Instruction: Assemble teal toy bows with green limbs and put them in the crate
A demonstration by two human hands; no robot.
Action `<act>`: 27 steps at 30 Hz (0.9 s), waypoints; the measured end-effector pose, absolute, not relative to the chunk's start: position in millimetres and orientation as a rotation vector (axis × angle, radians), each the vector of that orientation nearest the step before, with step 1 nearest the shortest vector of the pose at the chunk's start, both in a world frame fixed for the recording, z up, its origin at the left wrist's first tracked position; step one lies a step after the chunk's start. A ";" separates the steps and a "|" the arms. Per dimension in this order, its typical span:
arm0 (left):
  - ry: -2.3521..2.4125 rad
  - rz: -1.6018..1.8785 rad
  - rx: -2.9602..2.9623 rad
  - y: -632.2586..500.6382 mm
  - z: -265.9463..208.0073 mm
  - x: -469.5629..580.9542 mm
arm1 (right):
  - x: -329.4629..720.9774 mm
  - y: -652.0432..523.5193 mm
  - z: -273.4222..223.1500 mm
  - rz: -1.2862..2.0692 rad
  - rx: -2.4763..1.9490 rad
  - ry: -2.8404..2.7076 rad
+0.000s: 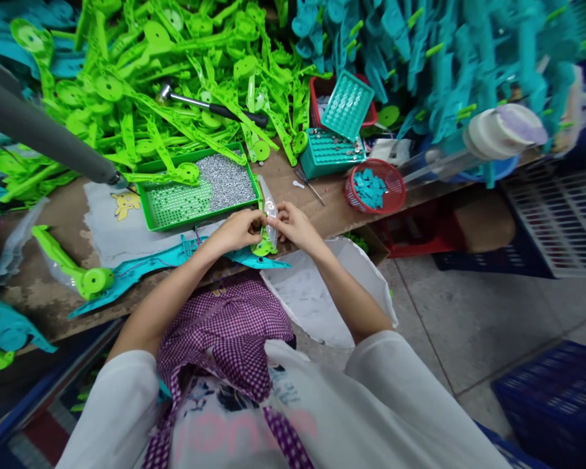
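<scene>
My left hand (244, 229) is closed in a pinch at the left side of a bright green plastic part (264, 248). Opposite it, my right hand (293, 225) has thumb and fingers pressed together on a clear, curved plastic piece (267, 190). That clear piece lies along the green part, its far end pointing away from me. Under and beside them stretches a long blue plastic part (149, 264) with thin wires on it. Whatever small item may sit between my fingertips is hidden.
A green tray (176, 207) of small metal pieces lies just beyond my hands. Behind it are heaped green parts (141, 85) and a hammer (209, 106). Rightward stand a red basket (388, 203) of blue pieces, a teal basket (322, 159) and a screwdriver (314, 190).
</scene>
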State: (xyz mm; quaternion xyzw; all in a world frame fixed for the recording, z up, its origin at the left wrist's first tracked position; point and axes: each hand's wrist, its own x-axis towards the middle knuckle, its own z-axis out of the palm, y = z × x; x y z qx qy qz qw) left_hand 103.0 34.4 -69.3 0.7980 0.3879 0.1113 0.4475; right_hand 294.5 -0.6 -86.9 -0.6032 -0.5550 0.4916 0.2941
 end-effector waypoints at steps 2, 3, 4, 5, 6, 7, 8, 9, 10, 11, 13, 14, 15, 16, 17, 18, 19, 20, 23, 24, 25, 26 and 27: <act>1.027 0.306 1.932 32.4 -71.0 103.2 | 292.9 -2.0 -83.6 1.191 -1.678 -1.567; 1.052 0.322 1.906 31.4 -72.0 103.5 | 292.3 -2.5 -81.9 1.146 -1.704 -1.596; 1.067 0.334 1.884 30.7 -73.0 103.8 | 291.8 -2.8 -80.5 1.121 -1.720 -1.613; 1.073 0.336 1.872 30.1 -73.6 104.0 | 291.4 -3.1 -79.3 1.118 -1.727 -1.620; 1.073 0.333 1.868 29.7 -73.8 104.1 | 291.2 -3.3 -78.5 1.130 -1.729 -1.619; 1.071 0.329 1.870 29.3 -73.6 104.1 | 291.1 -3.7 -78.0 1.147 -1.732 -1.613; 1.067 0.327 1.877 29.0 -73.0 104.1 | 290.9 -4.1 -77.8 1.161 -1.736 -1.605; 1.064 0.328 1.885 28.7 -71.9 103.9 | 290.8 -4.8 -77.7 1.165 -1.739 -1.595; 1.060 0.330 1.893 28.2 -70.7 103.7 | 290.5 -5.6 -77.9 1.155 -1.742 -1.586; 1.056 0.333 1.900 27.8 -69.5 103.6 | 290.2 -6.6 -78.1 1.130 -1.747 -1.582; 1.047 0.338 1.906 27.0 -67.6 103.3 | 289.5 -8.3 -78.4 1.053 -1.765 -1.590; 1.045 0.341 1.906 26.9 -67.1 103.4 | 289.4 -8.9 -78.4 1.018 -1.778 -1.599; 1.045 0.344 1.907 26.9 -67.0 103.5 | 289.5 -9.2 -78.2 0.997 -1.791 -1.609; 1.047 0.345 1.905 27.0 -67.3 103.6 | 289.9 -9.1 -77.9 0.991 -1.803 -1.620; 1.050 0.343 1.901 27.2 -67.7 103.8 | 290.5 -8.6 -77.4 1.001 -1.810 -1.631; 1.052 0.339 1.892 27.4 -68.3 104.0 | 291.4 -7.8 -76.8 1.021 -1.810 -1.642; 1.055 0.336 1.875 27.6 -69.0 104.1 | 292.3 -6.9 -76.1 1.039 -1.808 -1.655; 1.060 0.337 1.854 27.7 -69.6 104.2 | 293.3 -5.9 -75.5 1.048 -1.806 -1.669; 1.077 0.361 1.805 27.5 -70.9 103.8 | 295.4 -3.3 -74.5 0.990 -1.835 -1.697; 1.085 0.364 1.801 27.4 -71.2 103.6 | 295.7 -2.8 -74.5 0.952 -1.842 -1.706; 1.090 0.361 1.802 27.4 -71.4 103.3 | 295.9 -2.3 -74.5 0.914 -1.831 -1.721; 1.090 0.351 1.805 27.5 -71.6 103.1 | 295.9 -1.8 -74.5 0.879 -1.800 -1.746; 1.085 0.337 1.806 27.8 -71.7 102.8 | 295.7 -1.1 -74.4 0.848 -1.756 -1.780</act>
